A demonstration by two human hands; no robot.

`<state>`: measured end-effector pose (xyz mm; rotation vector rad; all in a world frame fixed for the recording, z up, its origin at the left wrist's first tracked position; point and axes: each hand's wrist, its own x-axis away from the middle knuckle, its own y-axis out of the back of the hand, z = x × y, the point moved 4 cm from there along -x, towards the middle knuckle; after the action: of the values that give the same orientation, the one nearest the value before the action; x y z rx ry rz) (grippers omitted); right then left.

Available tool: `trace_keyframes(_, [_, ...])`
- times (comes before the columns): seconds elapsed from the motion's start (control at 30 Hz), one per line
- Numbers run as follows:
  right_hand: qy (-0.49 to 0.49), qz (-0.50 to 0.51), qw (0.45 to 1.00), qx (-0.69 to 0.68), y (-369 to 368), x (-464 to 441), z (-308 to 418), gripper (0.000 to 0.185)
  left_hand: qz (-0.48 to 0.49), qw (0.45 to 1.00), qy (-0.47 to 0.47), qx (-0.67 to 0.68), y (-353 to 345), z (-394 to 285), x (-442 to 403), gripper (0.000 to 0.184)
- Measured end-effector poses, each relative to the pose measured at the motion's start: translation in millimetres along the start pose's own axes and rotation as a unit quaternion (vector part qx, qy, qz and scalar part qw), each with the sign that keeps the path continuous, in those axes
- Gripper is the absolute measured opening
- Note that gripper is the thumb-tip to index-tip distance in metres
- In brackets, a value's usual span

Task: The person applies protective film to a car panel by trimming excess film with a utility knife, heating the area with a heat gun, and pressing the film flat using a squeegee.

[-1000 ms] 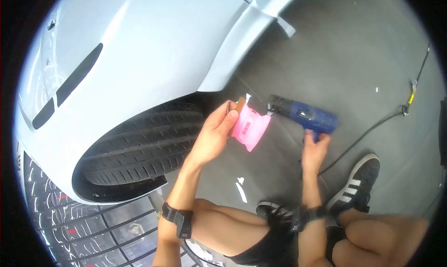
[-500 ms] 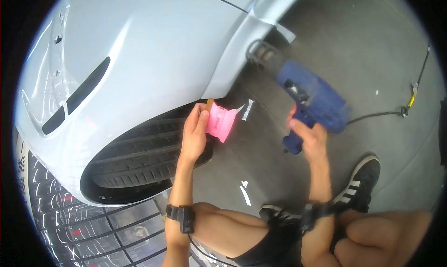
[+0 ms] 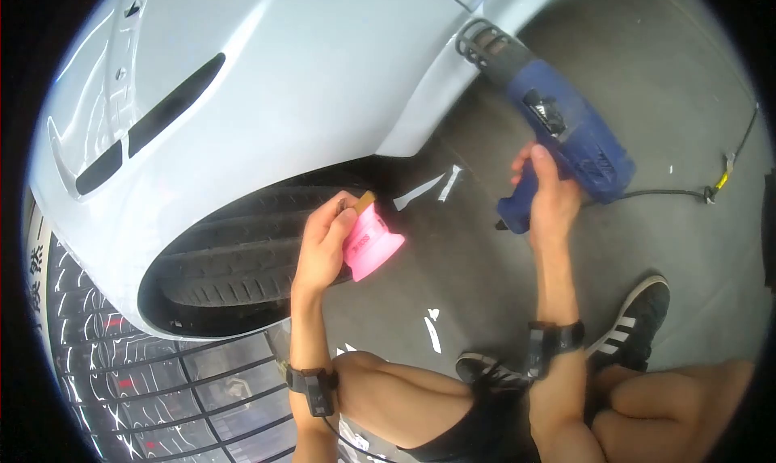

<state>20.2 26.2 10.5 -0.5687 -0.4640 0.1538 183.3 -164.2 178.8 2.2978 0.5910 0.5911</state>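
Observation:
My right hand (image 3: 551,192) is wrapped round the handle of a blue heat gun (image 3: 570,128). The gun's caged nozzle points up and left, close to the lower edge of the white car body (image 3: 323,83); whether it touches I cannot tell. In front of the wheel opening, my left hand (image 3: 326,237) is closed on a pink squeegee (image 3: 373,241) with a tan strip along its upper edge. The flared end of the squeegee faces down and right. Behind that hand lies the dark tire (image 3: 234,245), partly covered by the fingers.
The heat gun's cord (image 3: 667,192) runs right across the grey floor, with a yellow-wrapped section. White film scraps (image 3: 434,334) lie on the floor between my arms. My shoe (image 3: 630,326) is at the lower right. A dark grid floor (image 3: 170,398) spreads at the lower left.
The heat gun has moved up and right in view, with its nozzle now sharper. My left hand with the squeegee has shifted slightly down and left. The view itself has also shifted.

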Motion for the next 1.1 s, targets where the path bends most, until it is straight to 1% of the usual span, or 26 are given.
trace_keyframes(0.07, [0.007,0.002,1.0,-0.019,1.2,6.5,-8.3,0.02,-0.014,1.0,-0.001,0.011,9.5,1.9,8.8,0.019])
trace_keyframes(0.13, [-0.001,0.067,0.997,0.038,1.3,19.4,-18.1,0.019,-0.03,0.999,-0.004,0.019,16.6,0.5,16.5,0.018])
trace_keyframes(0.23, [-0.03,0.104,0.994,0.013,-2.3,47.8,-40.1,0.019,-0.037,0.999,0.013,0.037,24.7,5.0,28.2,0.018])
trace_keyframes(0.27, [-0.038,0.137,0.989,0.032,0.2,55.1,-47.7,0.019,-0.041,0.998,0.017,0.039,27.0,5.5,31.7,0.018])
trace_keyframes(0.37, [-0.055,0.145,0.988,0.017,-1.2,73.8,-64.2,0.019,-0.041,0.998,0.018,0.043,30.1,3.9,39.5,0.019])
trace_keyframes(0.47, [-0.074,0.154,0.985,0.031,-5.3,81.9,-72.2,0.019,-0.044,0.998,0.027,0.048,29.9,0.8,43.2,0.018])
trace_keyframes(0.53, [-0.086,0.154,0.984,0.035,-7.2,86.7,-75.7,0.018,-0.043,0.999,0.021,0.022,30.3,-1.4,43.8,0.018])
trace_keyframes(0.6, [-0.071,0.149,0.986,0.027,-6.8,89.5,-77.3,0.018,-0.045,0.999,0.022,0.016,30.8,-0.5,43.3,0.018])
trace_keyframes(0.73, [-0.08,0.146,0.986,0.02,3.0,86.1,-81.6,0.02,-0.043,0.998,0.028,0.029,28.0,2.7,36.8,0.018])
trace_keyframes(0.8, [-0.059,0.067,0.994,0.063,19.9,74.6,-88.0,0.027,-0.038,0.998,0.032,0.04,21.9,-0.2,32.8,0.018])
trace_keyframes(0.83, [-0.059,0.067,0.994,0.063,24.4,66.9,-87.7,0.027,-0.034,0.997,0.035,0.052,18.6,-1.8,30.6,0.018])
trace_keyframes(0.9, [-0.174,-0.097,0.98,0.001,48.0,50.1,-93.6,0.035,-0.026,0.997,0.037,0.065,12.2,1.3,26.9,0.018])
trace_keyframes(0.97, [-0.197,-0.152,0.968,-0.006,73.9,34.3,-96.5,0.039,0.009,0.995,0.04,0.087,1.6,-0.1,21.8,0.018])
trace_keyframes(1.0, [-0.208,-0.152,0.966,0.007,87.7,29.0,-98.7,0.046,0.02,0.996,0.052,0.069,-0.8,-4.0,20.1,0.017])
trace_keyframes(1.03, [-0.206,-0.157,0.966,0.005,100.5,25.8,-97.4,0.046,0.025,0.996,0.049,0.069,-3.7,-5.7,17.0,0.017])
trace_keyframes(1.07, [-0.248,-0.099,0.96,0.086,105.9,24.5,-93.4,0.05,0.028,0.996,0.045,0.077,-6.9,-7.1,14.6,0.018])
trace_keyframes(1.1, [-0.287,-0.039,0.943,0.167,112.1,22.3,-89.4,0.054,0.03,0.995,0.04,0.085,-10.2,-8.7,12.9,0.018])
